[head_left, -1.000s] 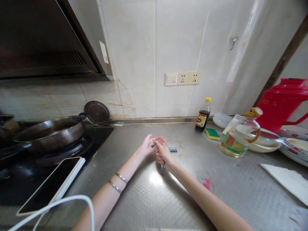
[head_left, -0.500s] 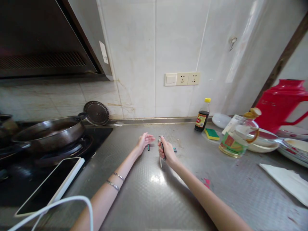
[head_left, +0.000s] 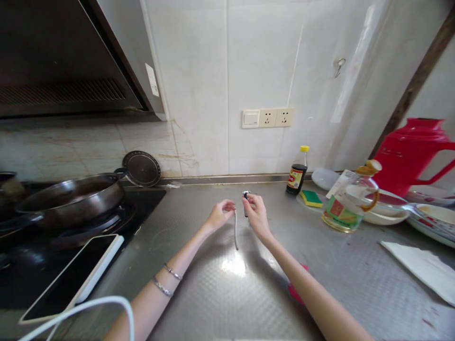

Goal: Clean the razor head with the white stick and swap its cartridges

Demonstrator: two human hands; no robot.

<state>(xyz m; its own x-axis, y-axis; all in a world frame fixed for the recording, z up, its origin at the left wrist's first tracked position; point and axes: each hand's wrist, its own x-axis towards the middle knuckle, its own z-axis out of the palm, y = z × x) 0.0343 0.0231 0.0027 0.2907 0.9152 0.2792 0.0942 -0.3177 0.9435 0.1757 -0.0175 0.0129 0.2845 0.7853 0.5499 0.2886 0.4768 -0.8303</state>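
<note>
Over the steel counter [head_left: 199, 303], my left hand [head_left: 219, 215] pinches the upper end of a thin whitish cord [head_left: 236, 232]. The rest of the cord hangs down, slightly curved, between my hands. A hand's width to the right, my right hand [head_left: 259, 217] is closed on a small black tool with a silver top [head_left: 245, 203]. It is held upright, its lower part showing beside my fingers. What kind of tool it is, I cannot make out. Cord and tool are apart.
At left, a pan [head_left: 74, 199] sits on the stove, with a phone [head_left: 74, 279] and white cable [head_left: 117, 299] nearer me. To the right are a sauce bottle [head_left: 296, 177], sponge [head_left: 312, 199], glass jug [head_left: 343, 213], red thermos [head_left: 408, 156] and white paper [head_left: 419, 270].
My left hand has moved right and now pinches the cord. My right hand has shifted slightly right, away from the cord, with the black tool more upright in its fingers.
</note>
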